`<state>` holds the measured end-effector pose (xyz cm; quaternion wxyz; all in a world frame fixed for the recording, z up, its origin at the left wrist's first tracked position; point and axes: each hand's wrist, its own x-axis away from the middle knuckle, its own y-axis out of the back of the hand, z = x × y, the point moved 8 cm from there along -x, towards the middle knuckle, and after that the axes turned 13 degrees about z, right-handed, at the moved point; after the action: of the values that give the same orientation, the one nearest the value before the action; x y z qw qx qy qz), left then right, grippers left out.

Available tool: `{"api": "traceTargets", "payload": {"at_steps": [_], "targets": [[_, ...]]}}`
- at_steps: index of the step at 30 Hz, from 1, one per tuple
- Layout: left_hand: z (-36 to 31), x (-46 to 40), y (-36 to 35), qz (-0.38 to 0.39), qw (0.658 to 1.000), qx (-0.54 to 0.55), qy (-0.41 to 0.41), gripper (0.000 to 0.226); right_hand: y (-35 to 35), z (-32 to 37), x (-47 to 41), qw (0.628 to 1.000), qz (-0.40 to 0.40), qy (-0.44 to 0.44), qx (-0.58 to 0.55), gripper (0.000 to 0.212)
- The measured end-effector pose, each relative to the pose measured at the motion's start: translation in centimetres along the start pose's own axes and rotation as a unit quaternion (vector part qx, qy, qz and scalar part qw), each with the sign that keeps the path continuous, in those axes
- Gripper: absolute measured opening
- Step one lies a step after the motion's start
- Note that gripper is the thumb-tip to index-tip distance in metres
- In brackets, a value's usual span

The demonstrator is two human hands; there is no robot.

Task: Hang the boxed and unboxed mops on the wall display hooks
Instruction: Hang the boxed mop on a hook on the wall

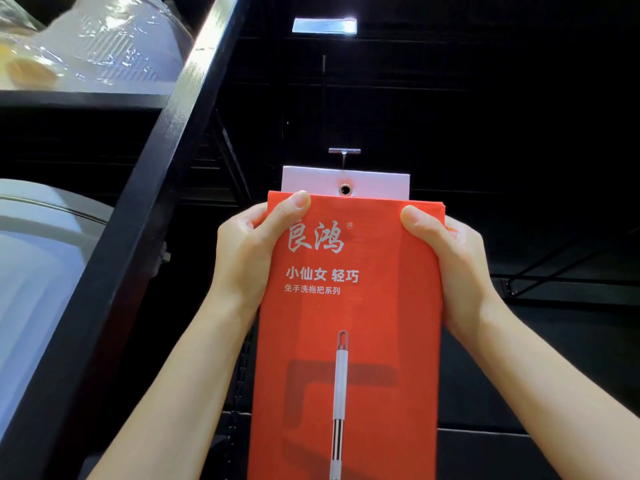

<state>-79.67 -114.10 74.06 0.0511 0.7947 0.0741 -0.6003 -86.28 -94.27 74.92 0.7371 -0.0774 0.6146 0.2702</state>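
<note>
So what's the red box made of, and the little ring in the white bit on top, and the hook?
The red box looks like cardboard with a matte printed face: flat panels, crisp folded edges. The white tab seems plain card too. The ring around its hole looks like metal, being dark and shiny, though that is hard to confirm. The hook appears to be bright polished metal, since it glints.

Dim, dark scene; ceiling light (324,26) glares; edges blurred.
</note>
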Motion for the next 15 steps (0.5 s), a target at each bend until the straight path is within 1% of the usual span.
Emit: {"api": "traceTargets", "payload": {"at_steps": [9, 13, 15], "targets": [[0.6, -0.8, 0.6, -0.006, 1.0, 0.0, 0.015, 0.04, 0.0, -1.1, -1.1, 1.0, 0.012, -0.006, -0.006, 0.034], [1.1, -1.2, 0.5, -0.009, 1.0, 0.012, 0.026, 0.05, 0.0, -1.7, -1.4, 1.0, 0.007, -0.001, -0.011, 0.032], [1.1, -1.3, 0.5, -0.007, 1.0, 0.012, 0.026, 0.051, 0.0, -1.9, -1.6, 1.0, 0.007, 0.003, -0.011, 0.03]]}}
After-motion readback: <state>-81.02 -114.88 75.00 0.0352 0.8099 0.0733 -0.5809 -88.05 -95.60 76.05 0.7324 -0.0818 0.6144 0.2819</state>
